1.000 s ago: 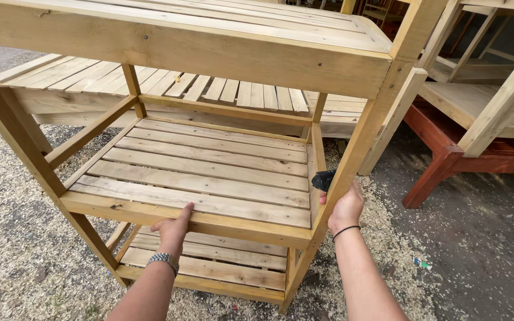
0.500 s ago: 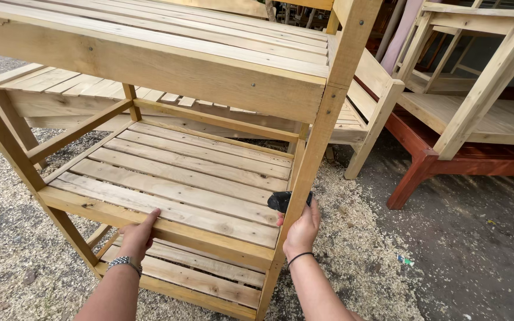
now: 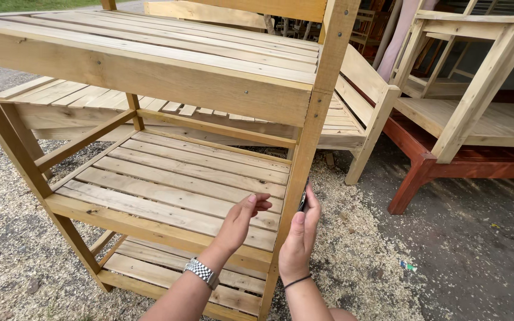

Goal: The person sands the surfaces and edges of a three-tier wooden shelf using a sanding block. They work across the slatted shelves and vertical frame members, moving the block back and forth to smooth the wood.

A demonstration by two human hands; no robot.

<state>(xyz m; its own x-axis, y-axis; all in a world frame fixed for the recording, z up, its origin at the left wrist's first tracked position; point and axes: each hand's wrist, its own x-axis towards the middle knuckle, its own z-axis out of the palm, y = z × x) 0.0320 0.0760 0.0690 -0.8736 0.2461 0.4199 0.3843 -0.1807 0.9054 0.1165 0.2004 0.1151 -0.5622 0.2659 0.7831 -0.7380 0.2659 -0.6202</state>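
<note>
While the right hand (image 3: 300, 241) grips a small dark object (image 3: 303, 199), seemingly a phone, against the post (image 3: 310, 139), the left hand (image 3: 242, 217) hovers open over the shelf (image 3: 168, 190); steady both.

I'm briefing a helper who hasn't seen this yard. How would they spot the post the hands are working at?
Find the pale slatted shelf rack in front. Its front right post rises beside the right hand, with the left hand close by. Unlike the other posts, it borders the sawdust facing the red-brown bench.
</note>
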